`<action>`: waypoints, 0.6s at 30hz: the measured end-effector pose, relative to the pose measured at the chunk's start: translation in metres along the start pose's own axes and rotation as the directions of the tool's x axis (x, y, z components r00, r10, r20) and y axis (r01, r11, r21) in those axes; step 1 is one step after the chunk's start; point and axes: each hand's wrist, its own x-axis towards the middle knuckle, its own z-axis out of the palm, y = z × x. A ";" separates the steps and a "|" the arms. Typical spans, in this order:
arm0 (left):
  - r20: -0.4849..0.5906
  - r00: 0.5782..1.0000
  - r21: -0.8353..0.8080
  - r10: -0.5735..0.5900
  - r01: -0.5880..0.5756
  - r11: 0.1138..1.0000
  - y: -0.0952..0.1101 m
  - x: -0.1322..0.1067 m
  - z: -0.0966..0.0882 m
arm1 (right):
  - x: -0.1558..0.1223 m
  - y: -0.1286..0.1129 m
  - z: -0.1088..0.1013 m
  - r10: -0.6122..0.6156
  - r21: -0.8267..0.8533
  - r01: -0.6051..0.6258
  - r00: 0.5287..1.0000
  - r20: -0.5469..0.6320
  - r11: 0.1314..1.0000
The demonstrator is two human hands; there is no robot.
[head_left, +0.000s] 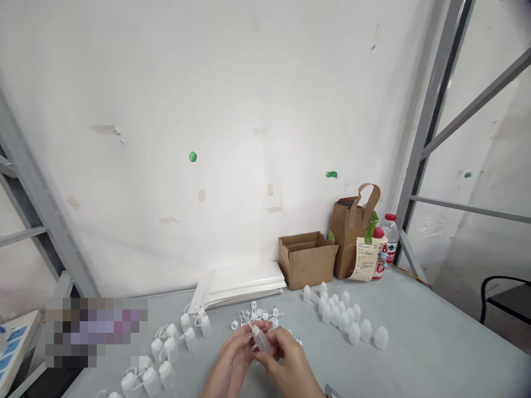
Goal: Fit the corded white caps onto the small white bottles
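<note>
A small translucent plastic squeeze bottle (262, 339) is held tilted between my two hands, its narrow top pointing up and left. My right hand (288, 354) grips the lower part with thumb and fingers. Around the bottle's upper end curls my left hand (238, 351), fingers closed about the neck; whether a cap is in them is hidden. Just beyond my hands lies a loose pile of white caps with straps (265, 316). Several capped bottles (167, 375) stand to the left. Several uncapped bottles (343, 320) stand at the right.
Behind the caps lies a stack of white flat packages (243, 282). An open cardboard box (309, 265), a brown paper bag (346, 235) and a red-capped plastic bottle (390, 235) stand along the back right. Grey metal posts (427, 127) flank the grey table (423, 337).
</note>
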 end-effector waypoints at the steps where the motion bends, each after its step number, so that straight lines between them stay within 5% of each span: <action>1: -0.005 1.000 -0.010 -0.003 0.003 1.000 0.000 -0.001 0.001 | -0.001 0.002 -0.001 -0.036 -0.037 0.036 0.999 -0.003 0.999; 8: -0.005 0.998 -0.003 0.056 -0.056 0.998 0.003 -0.007 0.009 | -0.003 0.015 -0.002 -0.391 -0.350 0.342 0.917 -0.079 0.872; 13: -0.023 0.997 -0.009 0.072 -0.073 0.997 -0.001 -0.005 0.008 | -0.004 0.014 0.000 -0.462 -0.478 0.369 0.882 -0.090 0.797; 18: -0.048 0.997 0.025 0.060 -0.059 0.998 0.002 -0.006 0.010 | -0.005 0.012 0.002 -0.454 -0.388 0.384 0.885 -0.104 0.837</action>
